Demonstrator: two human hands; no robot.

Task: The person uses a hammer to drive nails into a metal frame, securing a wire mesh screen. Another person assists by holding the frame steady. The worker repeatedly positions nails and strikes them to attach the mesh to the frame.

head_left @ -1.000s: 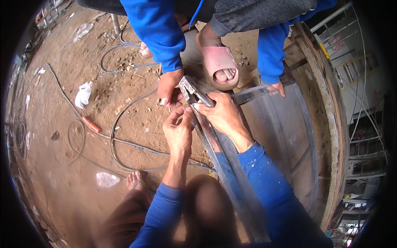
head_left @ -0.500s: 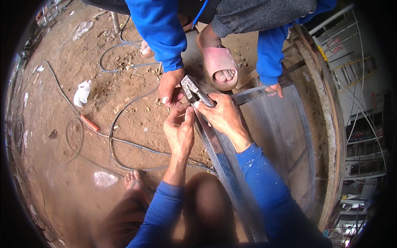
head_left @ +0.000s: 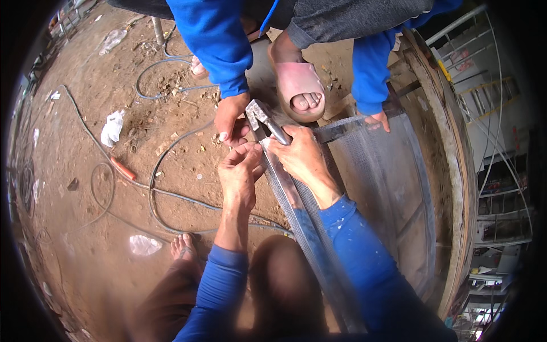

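Note:
My right hand point(head_left: 305, 159) is wrapped round the dark metal handle of a hammer point(head_left: 259, 117), whose scuffed grey head lies over the far end of a metal frame bar point(head_left: 288, 191). Its fingers also press against the bar. At the bar's left edge, my left hand point(head_left: 239, 171) is closed in a pinch; anything between its fingertips is too small to make out. Wire mesh point(head_left: 285, 205) runs along the bar. Just beyond my left hand, a co-worker's hand point(head_left: 232, 117) touches the bar's far end. Their other hand point(head_left: 377, 119) holds the frame's far right part.
The co-worker crouches opposite, a pink sandal point(head_left: 299, 88) close to the frame. A mesh panel point(head_left: 376, 188) stretches to the right, beside a curved concrete edge point(head_left: 450, 148). Hoses or cables point(head_left: 171, 195), an orange connector point(head_left: 123, 169) and plastic scraps point(head_left: 113, 128) lie on the dirt.
My left hand has shifted slightly left, still pinched at the bar. My right hand and the hammer have moved a little left and up. The co-worker's near hand stays by the bar's end.

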